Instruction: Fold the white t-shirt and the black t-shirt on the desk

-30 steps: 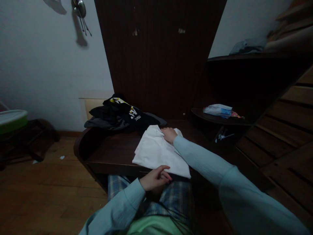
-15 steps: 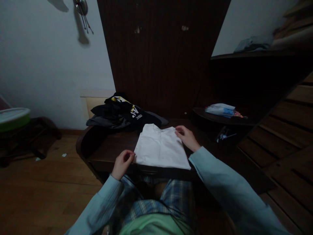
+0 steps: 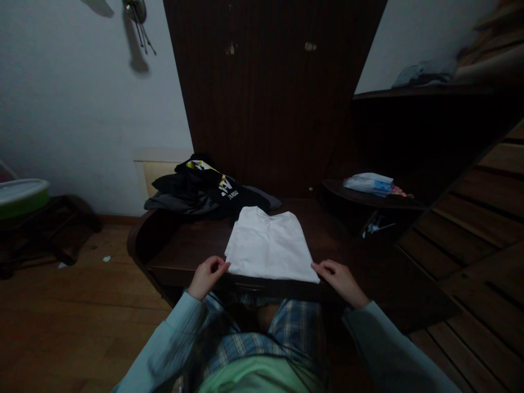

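A folded white shirt (image 3: 270,245) lies flat on the dark wooden table (image 3: 184,254) in front of me. My left hand (image 3: 208,275) pinches the shirt's near left corner with curled fingers. At the near right corner my right hand (image 3: 338,277) rests with its fingers bent on the shirt's edge. Both sleeves are pale blue.
A heap of dark clothes (image 3: 204,188) with a yellow and white print sits at the table's back left. A blue and white packet (image 3: 368,184) lies on a low shelf at right. A green basin (image 3: 20,196) stands on a stool at far left. Wooden floor lies all around.
My right hand has come back from the shirt's far right corner to its near right corner. My left hand stays at the near left corner. The shirt lies flat.
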`<action>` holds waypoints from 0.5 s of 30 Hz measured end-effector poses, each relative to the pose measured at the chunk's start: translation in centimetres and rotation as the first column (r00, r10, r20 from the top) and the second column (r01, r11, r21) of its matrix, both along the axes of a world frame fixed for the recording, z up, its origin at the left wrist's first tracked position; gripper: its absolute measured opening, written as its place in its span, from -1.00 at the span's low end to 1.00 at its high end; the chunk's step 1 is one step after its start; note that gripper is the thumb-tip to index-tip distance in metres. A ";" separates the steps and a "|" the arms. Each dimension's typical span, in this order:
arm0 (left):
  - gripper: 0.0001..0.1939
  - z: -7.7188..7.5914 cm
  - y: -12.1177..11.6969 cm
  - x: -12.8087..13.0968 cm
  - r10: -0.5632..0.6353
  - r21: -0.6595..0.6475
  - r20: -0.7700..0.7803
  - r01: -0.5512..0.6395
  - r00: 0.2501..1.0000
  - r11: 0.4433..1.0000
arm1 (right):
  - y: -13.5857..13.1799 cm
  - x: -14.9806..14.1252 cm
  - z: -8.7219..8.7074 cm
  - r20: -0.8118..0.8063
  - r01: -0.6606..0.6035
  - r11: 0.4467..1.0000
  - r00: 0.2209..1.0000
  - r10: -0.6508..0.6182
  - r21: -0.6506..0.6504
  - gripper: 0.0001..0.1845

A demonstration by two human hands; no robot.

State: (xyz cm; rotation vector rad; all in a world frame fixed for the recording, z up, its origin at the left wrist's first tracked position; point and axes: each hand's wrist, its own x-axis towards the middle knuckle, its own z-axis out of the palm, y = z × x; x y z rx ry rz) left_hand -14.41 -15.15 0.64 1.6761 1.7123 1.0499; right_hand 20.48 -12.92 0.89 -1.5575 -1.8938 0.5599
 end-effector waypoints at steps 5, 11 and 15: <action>-0.67 -0.3 0.2 -0.1 -0.004 -0.008 -0.043 0.004 0.999 1.000 | -0.3 -1.0 -0.5 -0.090 0.041 0.999 0.995 -0.040 0.010 -0.60; -0.69 -0.7 0.5 -0.5 -0.029 0.010 -0.029 0.029 0.999 1.000 | 0.3 -1.6 -0.3 -0.205 0.115 0.991 0.971 -0.126 -0.063 -0.61; -0.72 -0.7 0.6 -0.5 -0.015 -0.010 -0.029 0.014 0.999 1.000 | 0.6 -1.6 -0.5 -0.245 0.098 0.982 0.960 -0.136 -0.159 -0.57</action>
